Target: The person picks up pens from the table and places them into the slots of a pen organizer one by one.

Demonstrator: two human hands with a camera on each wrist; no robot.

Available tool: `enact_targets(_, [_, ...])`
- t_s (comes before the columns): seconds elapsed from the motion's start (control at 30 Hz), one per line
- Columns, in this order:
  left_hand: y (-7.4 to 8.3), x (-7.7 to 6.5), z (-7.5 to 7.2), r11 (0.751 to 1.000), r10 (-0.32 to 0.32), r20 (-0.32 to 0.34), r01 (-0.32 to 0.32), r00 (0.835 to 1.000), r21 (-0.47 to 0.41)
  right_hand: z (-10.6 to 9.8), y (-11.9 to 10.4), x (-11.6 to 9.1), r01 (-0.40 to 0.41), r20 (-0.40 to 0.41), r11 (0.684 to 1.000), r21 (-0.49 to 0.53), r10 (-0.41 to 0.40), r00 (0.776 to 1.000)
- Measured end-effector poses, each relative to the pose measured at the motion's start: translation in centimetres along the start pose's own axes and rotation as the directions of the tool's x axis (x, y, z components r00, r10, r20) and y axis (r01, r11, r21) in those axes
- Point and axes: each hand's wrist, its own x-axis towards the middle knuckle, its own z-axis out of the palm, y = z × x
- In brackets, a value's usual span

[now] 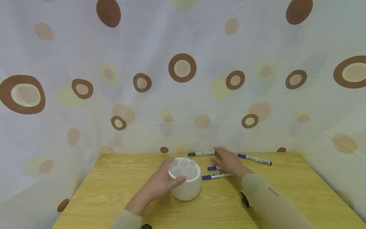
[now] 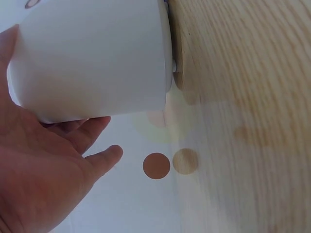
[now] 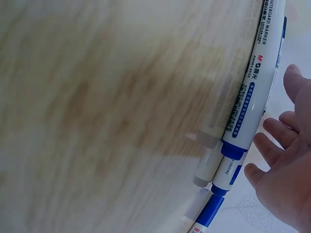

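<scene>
My left hand (image 1: 161,179) grips a white round pen holder (image 1: 186,190), with the thumb over its near rim. Thin walls divide the inside of the holder into compartments. In the left wrist view the holder's smooth wall (image 2: 92,63) lies against the left hand (image 2: 46,165). My right hand (image 1: 228,161) reaches over the whiteboard markers, its fingertips beside the end of a black-capped marker (image 1: 201,153). Two blue-capped markers (image 1: 215,176) lie partly hidden under that hand and forearm. From the right wrist, a white-and-blue marker (image 3: 255,82) shows close by the loosely spread right hand (image 3: 284,165), apart from it.
Another blue-capped marker (image 1: 254,159) lies to the right of the right hand. The wood-grain table (image 1: 114,190) ends at the back against a patterned curtain (image 1: 200,95), which also hangs at both sides.
</scene>
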Motion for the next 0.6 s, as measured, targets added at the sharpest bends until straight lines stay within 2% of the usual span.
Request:
enact_targets(0.23, [-0.23,0.08,0.18,1.0,0.001,0.0,-0.001,1.0,-0.016,0.39,-0.17,0.58,0.0,0.027,1.0,-0.022,0.001,1.0])
enact_targets(0.4, [-0.18,0.02,0.12,1.0,0.001,-0.002,-0.001,1.0,-0.022,0.49,-0.23,0.95,-0.004,0.016,1.0,-0.03,0.004,1.0])
enact_targets(0.6, [-0.06,0.0,0.0,1.0,0.0,0.003,0.0,1.0,-0.017,0.44,-0.37,0.98,0.037,-0.007,0.996,-0.081,-0.038,0.999])
